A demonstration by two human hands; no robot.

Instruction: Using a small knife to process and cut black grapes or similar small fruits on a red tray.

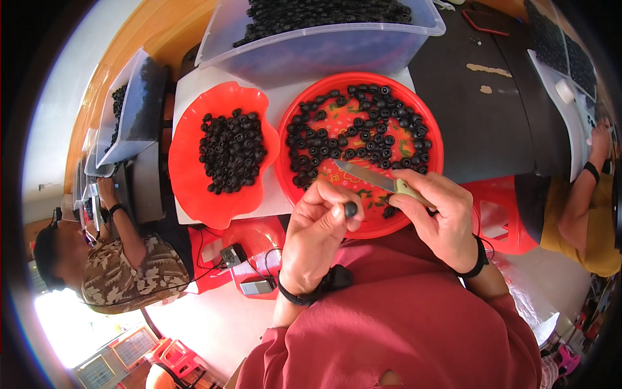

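My left hand (315, 235) pinches a small round black plastic part (350, 209) between thumb and fingertips. In my right hand (444, 219) is a knife (370, 176) with a pale handle; its blade points up and to the left, apart from the black part. Both hands are over the near edge of a round red tray (437, 146) with a printed bottom. Many loose black parts (382, 120) lie scattered in that tray. To its left, a red scalloped dish (188, 139) holds a heap of similar black parts (232, 152).
A large clear plastic bin (311, 55) full of black pieces stands behind the tray. A phone-like red-edged object (486, 23) lies on the dark table (473, 123). Co-workers sit at left (133, 266) and right (583, 214). Small devices with cables (258, 286) rest on a red stool.
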